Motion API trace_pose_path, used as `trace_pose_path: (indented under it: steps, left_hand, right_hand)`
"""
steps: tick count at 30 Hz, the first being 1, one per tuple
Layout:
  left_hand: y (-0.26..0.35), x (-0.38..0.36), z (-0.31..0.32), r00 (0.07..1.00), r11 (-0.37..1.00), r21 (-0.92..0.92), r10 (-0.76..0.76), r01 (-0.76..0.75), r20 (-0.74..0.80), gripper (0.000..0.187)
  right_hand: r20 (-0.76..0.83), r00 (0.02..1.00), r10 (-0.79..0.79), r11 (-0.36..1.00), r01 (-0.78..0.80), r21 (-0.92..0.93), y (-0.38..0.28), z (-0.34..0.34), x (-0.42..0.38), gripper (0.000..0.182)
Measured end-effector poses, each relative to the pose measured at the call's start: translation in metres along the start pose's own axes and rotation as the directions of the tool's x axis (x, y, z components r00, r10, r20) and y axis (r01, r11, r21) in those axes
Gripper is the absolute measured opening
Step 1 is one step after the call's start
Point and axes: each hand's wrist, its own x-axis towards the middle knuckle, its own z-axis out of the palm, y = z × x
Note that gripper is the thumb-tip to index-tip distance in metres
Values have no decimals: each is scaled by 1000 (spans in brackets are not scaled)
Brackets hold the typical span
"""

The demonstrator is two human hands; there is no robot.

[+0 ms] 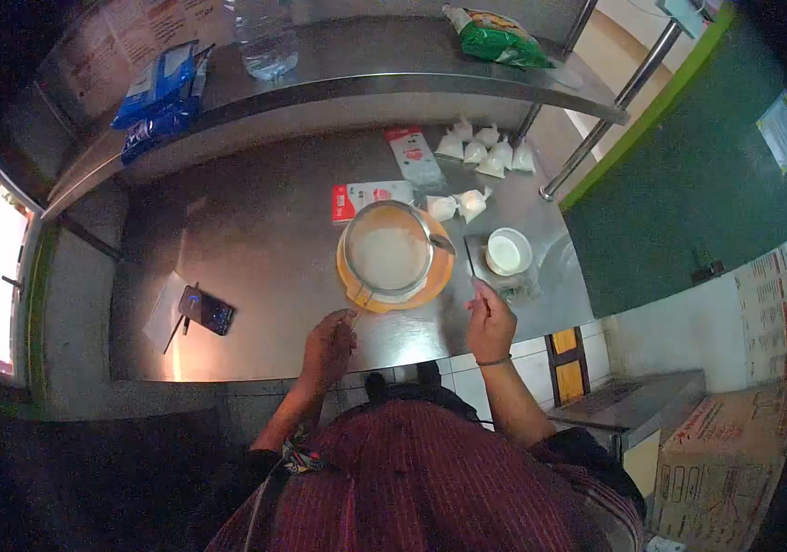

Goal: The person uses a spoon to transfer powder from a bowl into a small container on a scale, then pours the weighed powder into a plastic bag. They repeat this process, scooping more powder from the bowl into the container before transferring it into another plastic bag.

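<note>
A round sieve (388,248) with pale powder in it rests over an orange bowl (444,276) on the steel counter. At the sieve's near edge, my left hand (330,347) is closed around the end of its handle. My right hand (491,324) is closed on a thin dark utensil (469,260) that points away from me, between the orange bowl and a small white bowl (509,251). The white bowl stands on a clear plastic sheet or bag. What fills the white bowl is too small to tell.
Behind the sieve lie red-and-white packets (370,199) and several small tied bags of white powder (495,158). A phone (208,310) lies at the left. A raised shelf (357,85) holds a bottle (265,41), blue packets (162,92) and a green bag (497,40).
</note>
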Motion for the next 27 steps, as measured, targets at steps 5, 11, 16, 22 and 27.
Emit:
trace_pose_path:
  steps: [5, 11, 16, 22, 27]
  left_hand:
    - [3, 20, 0, 991, 980, 163, -121, 111, 56, 29]
    - [2, 33, -2, 996, 949, 311, 29, -53, 82, 29]
    - [0, 37, -6, 998, 972, 233, -35, 24, 43, 29]
    - [10, 34, -7, 991, 934, 338, -131, 116, 21, 35]
    - [8, 28, -11, 1000, 900, 436, 5, -5, 0, 40]
  right_hand:
    - [18, 1000, -22, 998, 21, 59, -10, -2, 6, 27]
    - [177, 973, -150, 986, 161, -49, -13, 20, 13, 26]
    - [312, 891, -330, 874, 413, -257, -7, 48, 8, 22]
    - [412, 803, -431, 829, 533, -170, -24, 42, 3, 29]
    - [272, 892, -361, 905, 406, -129, 15, 7, -7, 36]
